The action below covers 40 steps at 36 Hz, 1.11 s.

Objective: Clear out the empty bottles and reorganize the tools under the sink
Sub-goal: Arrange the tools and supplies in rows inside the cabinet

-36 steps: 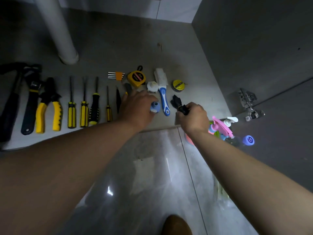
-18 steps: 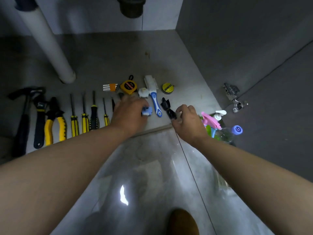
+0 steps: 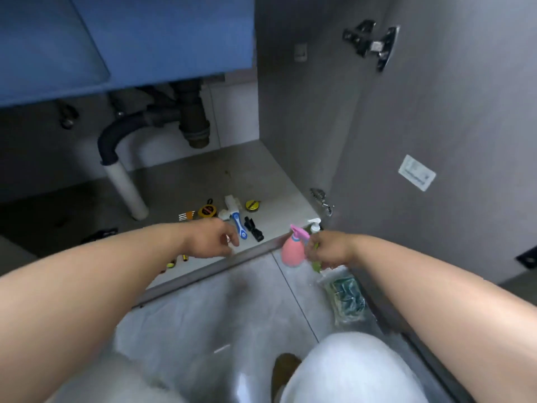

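My right hand (image 3: 328,251) is closed at the neck of a pink spray bottle (image 3: 293,253), which leans just outside the cabinet's front edge. A green piece (image 3: 315,265) shows under that hand. A white pump bottle (image 3: 314,225) stands behind them. My left hand (image 3: 210,239) hovers with curled fingers over the cabinet floor (image 3: 276,199). Beyond it lie a yellow tape measure (image 3: 207,210), a blue-handled white tool (image 3: 237,225), a round yellow tin (image 3: 252,205) and a black tool (image 3: 253,232). Yellow screwdriver handles (image 3: 177,260) peek from under my left forearm.
The blue sink (image 3: 116,39) hangs overhead, with a dark drain trap (image 3: 191,123) and a white pipe (image 3: 125,187) going down to the floor. The open cabinet door (image 3: 436,126) stands at the right. A clear bag of green items (image 3: 347,296) lies on the tiles. My knee (image 3: 348,370) is below.
My view has pulled back and up, so the sink and pipes now show. My right hand left the black tool and went right to the bottles. My left hand drew back from the small blue piece.
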Tool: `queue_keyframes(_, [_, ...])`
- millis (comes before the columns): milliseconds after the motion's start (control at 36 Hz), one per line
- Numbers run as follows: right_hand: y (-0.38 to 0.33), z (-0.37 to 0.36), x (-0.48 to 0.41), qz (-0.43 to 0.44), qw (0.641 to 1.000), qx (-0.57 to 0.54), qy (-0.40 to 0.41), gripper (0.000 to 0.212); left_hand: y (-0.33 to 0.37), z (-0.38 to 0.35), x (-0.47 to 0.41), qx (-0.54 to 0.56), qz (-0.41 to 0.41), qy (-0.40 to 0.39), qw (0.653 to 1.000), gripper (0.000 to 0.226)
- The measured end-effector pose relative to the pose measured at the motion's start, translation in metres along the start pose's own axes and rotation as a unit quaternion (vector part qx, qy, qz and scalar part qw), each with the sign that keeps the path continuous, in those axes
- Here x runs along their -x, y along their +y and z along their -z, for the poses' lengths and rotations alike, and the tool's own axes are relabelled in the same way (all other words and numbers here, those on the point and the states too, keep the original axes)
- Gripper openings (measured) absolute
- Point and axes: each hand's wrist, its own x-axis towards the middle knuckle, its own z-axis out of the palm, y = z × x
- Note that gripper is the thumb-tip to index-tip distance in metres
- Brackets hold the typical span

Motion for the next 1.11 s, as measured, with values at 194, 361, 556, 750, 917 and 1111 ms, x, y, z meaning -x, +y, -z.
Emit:
queue_keyframes(194, [0.009,0.023,0.040,-0.021,1.000,0.000,0.012,0.011,0.042,0.003,0.007,-0.010,-0.009,-0.032,0.999,0.040])
queue_keyframes(361, [-0.004,0.032,0.027,-0.053,0.995,0.087,0.014,0.024,0.039,-0.012,-0.034,0.041,-0.045,0.014,0.998,0.034])
queue_keyframes(556, [-0.003,0.016,-0.044,-0.094,0.985,0.131,0.061,0.025,0.008,-0.034,-0.118,0.093,-0.046,0.001,0.995,0.026])
queue_keyframes(750, [0.016,-0.016,-0.128,-0.132,0.980,0.049,0.143,0.051,-0.019,-0.062,-0.181,0.111,-0.040,-0.001,0.993,0.030])
queue_keyframes(917, [0.023,-0.031,-0.164,-0.143,0.968,0.059,0.196,0.030,-0.021,-0.069,-0.210,0.097,-0.056,-0.024,0.993,0.046])
queue_keyframes(1111, [0.010,0.018,-0.147,-0.057,0.954,0.018,0.293,0.021,-0.012,-0.086,-0.235,0.213,-0.051,0.041,0.975,0.101])
